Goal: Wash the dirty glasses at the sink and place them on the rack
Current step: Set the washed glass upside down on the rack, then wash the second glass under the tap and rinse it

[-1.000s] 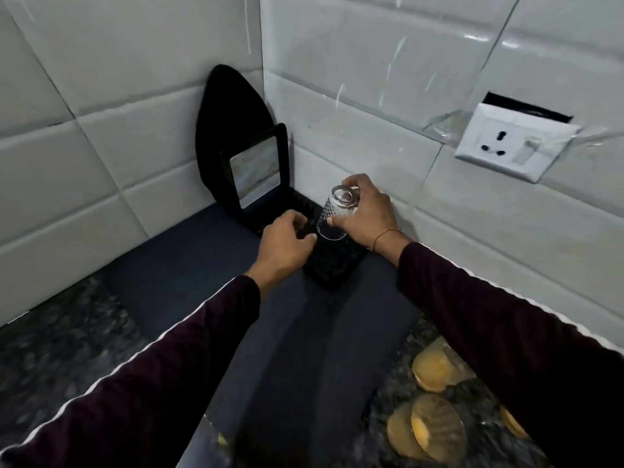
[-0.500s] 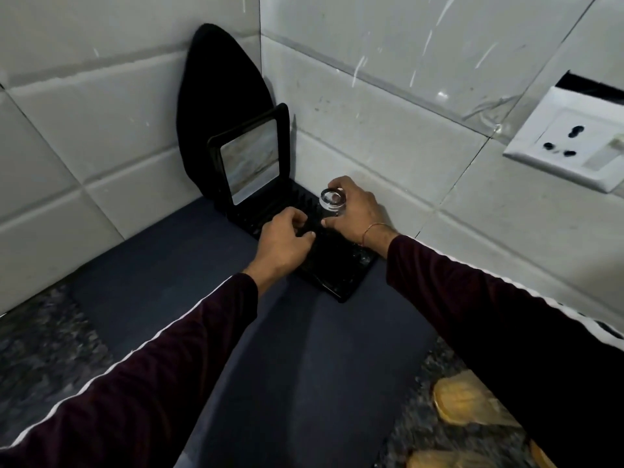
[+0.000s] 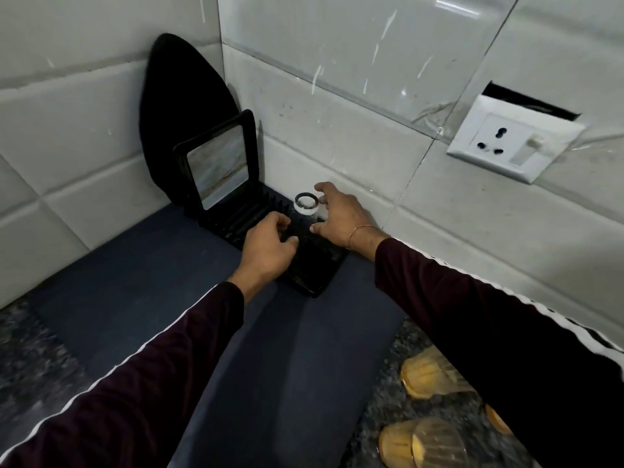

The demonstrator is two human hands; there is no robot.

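A small clear glass [image 3: 306,205] stands upside down on the black ribbed rack [image 3: 317,275] in the wall corner. My right hand [image 3: 341,214] hovers just right of the glass with its fingers spread, not touching it as far as I can see. My left hand [image 3: 268,249] rests on the rack's near part with fingers curled, holding the rack steady. Two amber-stained glasses [image 3: 429,373] [image 3: 422,444] lie on the counter at the lower right, partly behind my right sleeve.
A black-framed mirror [image 3: 217,165] and a black oval board [image 3: 182,113] lean in the corner behind the rack. A dark blue mat [image 3: 169,292] covers the speckled counter [image 3: 30,359]. A white wall socket [image 3: 513,143] sits on the right tiles.
My right hand lowered the glass upside down onto the rack and then opened off it. My left hand stayed on the rack.
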